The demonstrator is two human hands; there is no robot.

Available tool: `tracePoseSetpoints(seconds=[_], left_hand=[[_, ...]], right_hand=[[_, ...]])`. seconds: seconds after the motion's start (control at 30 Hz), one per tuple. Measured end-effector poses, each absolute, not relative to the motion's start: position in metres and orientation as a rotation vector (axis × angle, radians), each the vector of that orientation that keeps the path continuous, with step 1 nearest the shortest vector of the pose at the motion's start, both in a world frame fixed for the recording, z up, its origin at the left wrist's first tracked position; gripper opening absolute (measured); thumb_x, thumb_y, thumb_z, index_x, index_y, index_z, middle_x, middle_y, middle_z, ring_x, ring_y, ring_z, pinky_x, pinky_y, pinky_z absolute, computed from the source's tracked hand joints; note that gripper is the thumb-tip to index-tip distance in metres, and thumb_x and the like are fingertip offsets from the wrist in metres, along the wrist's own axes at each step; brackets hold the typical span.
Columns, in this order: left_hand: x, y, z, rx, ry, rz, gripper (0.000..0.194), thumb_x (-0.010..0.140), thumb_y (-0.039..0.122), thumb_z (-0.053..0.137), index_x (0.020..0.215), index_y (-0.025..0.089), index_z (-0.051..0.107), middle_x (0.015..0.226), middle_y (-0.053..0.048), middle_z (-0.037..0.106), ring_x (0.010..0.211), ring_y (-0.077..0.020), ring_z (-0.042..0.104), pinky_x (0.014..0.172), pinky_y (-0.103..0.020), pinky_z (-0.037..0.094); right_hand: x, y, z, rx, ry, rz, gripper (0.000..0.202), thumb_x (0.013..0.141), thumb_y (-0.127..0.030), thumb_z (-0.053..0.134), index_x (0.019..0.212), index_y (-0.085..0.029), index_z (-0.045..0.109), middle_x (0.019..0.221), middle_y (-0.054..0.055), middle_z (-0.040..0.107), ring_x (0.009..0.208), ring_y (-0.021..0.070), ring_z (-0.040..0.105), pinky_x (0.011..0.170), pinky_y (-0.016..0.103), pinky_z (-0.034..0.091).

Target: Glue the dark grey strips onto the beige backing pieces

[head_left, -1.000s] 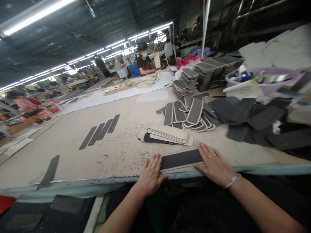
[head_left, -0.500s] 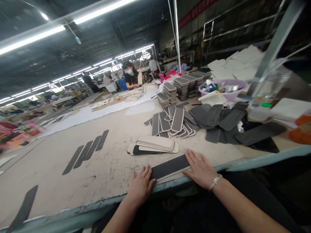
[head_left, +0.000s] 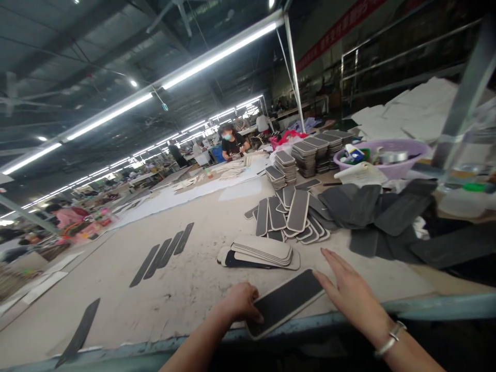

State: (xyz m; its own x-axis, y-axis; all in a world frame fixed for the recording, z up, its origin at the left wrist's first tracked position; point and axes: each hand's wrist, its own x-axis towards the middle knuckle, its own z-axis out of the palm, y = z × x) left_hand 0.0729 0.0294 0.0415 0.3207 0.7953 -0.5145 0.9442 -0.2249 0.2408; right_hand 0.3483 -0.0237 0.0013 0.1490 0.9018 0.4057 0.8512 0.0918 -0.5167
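Pinching one end of a dark-grey, pale-edged oblong panel (head_left: 289,300): left hand (head_left: 240,302); spread at the opposite end: right hand (head_left: 352,290).

Fanned pale stack (head_left: 263,248): one, layers hard to count. Nearer than stack: two hands, left hand (head_left: 238,305) and right hand (head_left: 352,289); one grey panel (head_left: 287,302) visible between. Left of stack: four dark strips (head_left: 170,249); farther left, one lone strip (head_left: 81,328). Beyond stack, rightward: one purple basin (head_left: 416,155).
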Motion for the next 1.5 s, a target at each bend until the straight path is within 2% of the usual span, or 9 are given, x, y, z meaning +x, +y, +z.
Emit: tracePoseSetpoints(seconds=[0.13, 0.33, 0.5, 0.57, 0.67, 0.9, 1.13, 1.3, 1.5], left_hand=[[0.069, 0.028, 0.07, 1.648, 1.26, -0.244, 0.034, 0.059, 0.049, 0.068, 0.064, 0.016, 0.062, 0.057, 0.002, 0.055, 0.055, -0.013, 0.051, 0.05, -0.022, 0.036], [0.084, 0.067, 0.12, 1.347, 1.179, 0.245, 0.037, 0.066, 0.047, 0.067, 0.079, 0.012, 0.067, 0.07, -0.005, 0.064, 0.059, -0.0128, 0.056, 0.058, -0.024, 0.045], [0.13, 0.14, 0.13, 1.349, 1.197, 0.625, 0.043, 0.073, 0.046, 0.061, 0.1, 0.012, 0.06, 0.093, -0.01, 0.065, 0.076, -0.016, 0.061, 0.072, -0.029, 0.049], [0.148, 0.163, 0.124, 1.461, 1.378, 0.576, 0.052, 0.077, 0.054, 0.052, 0.103, 0.01, 0.058, 0.099, -0.014, 0.063, 0.082, -0.0201, 0.061, 0.074, -0.034, 0.049], [0.167, 0.174, 0.103, 1.759, 1.617, 0.443, 0.057, 0.069, 0.055, 0.06, 0.103, 0.009, 0.058, 0.105, -0.018, 0.061, 0.094, -0.0268, 0.058, 0.081, -0.037, 0.045], [0.182, 0.12, 0.039, 2.624, 1.39, -0.015, 0.044, 0.062, 0.047, 0.067, 0.087, 0.011, 0.065, 0.092, -0.016, 0.062, 0.09, -0.0299, 0.057, 0.082, -0.039, 0.043], [0.166, 0.114, 0.029, 2.86, 1.311, -0.182, 0.025, 0.079, 0.028, 0.046, 0.077, 0.012, 0.064, 0.081, -0.011, 0.059, 0.078, -0.0217, 0.057, 0.073, -0.033, 0.044], [0.153, 0.109, 0.037, 2.95, 1.103, -0.18, 0.031, 0.071, 0.03, 0.056, 0.097, 0.013, 0.059, 0.098, -0.01, 0.057, 0.092, -0.0222, 0.053, 0.086, -0.033, 0.04], [0.147, 0.105, 0.038, 2.999, 0.995, -0.228, 0.015, 0.076, 0.024, 0.05, 0.076, 0.014, 0.062, 0.082, -0.007, 0.058, 0.08, -0.0198, 0.054, 0.078, -0.031, 0.043]], right_hand=[[0.354, -0.027, 0.009, -1.659, -1.605, 0.154, 0.053, 0.085, -0.046, 0.04, 0.126, -0.013, 0.044, 0.124, 0.012, 0.051, 0.113, 0.0244, 0.048, 0.095, 0.038, 0.042], [0.353, -0.03, 0.019, -1.554, -1.504, 0.283, 0.045, 0.085, -0.044, 0.042, 0.122, -0.02, 0.048, 0.117, 0.008, 0.057, 0.105, 0.0229, 0.055, 0.088, 0.036, 0.047], [0.35, -0.028, 0.014, -1.601, -1.508, 0.364, 0.049, 0.085, -0.046, 0.042, 0.127, -0.02, 0.043, 0.113, 0.008, 0.059, 0.099, 0.0218, 0.058, 0.082, 0.034, 0.05], [0.349, -0.027, 0.01, -1.632, -1.529, 0.382, 0.052, 0.085, -0.046, 0.042, 0.128, -0.019, 0.041, 0.109, 0.009, 0.061, 0.095, 0.0217, 0.059, 0.079, 0.034, 0.051], [0.346, -0.026, 0.008, -1.636, -1.574, 0.373, 0.05, 0.085, -0.043, 0.042, 0.127, -0.017, 0.043, 0.106, 0.01, 0.062, 0.093, 0.0219, 0.06, 0.078, 0.035, 0.052], [0.337, -0.029, 0.012, -1.56, -1.807, 0.459, 0.033, 0.086, -0.031, 0.043, 0.114, -0.018, 0.055, 0.107, 0.008, 0.062, 0.093, 0.0196, 0.06, 0.082, 0.032, 0.05], [0.335, -0.025, 0.005, -1.6, -1.829, 0.49, 0.035, 0.085, -0.03, 0.043, 0.116, -0.016, 0.054, 0.109, 0.008, 0.061, 0.096, 0.0194, 0.059, 0.084, 0.032, 0.048], [0.327, -0.021, -0.002, -1.57, -1.849, 0.49, 0.035, 0.085, -0.029, 0.043, 0.116, -0.016, 0.054, 0.109, 0.009, 0.061, 0.095, 0.0195, 0.059, 0.083, 0.033, 0.048], [0.319, -0.017, -0.011, -1.558, -1.92, 0.505, 0.038, 0.084, -0.03, 0.042, 0.117, -0.014, 0.053, 0.107, 0.009, 0.062, 0.092, 0.0207, 0.059, 0.081, 0.035, 0.048]])
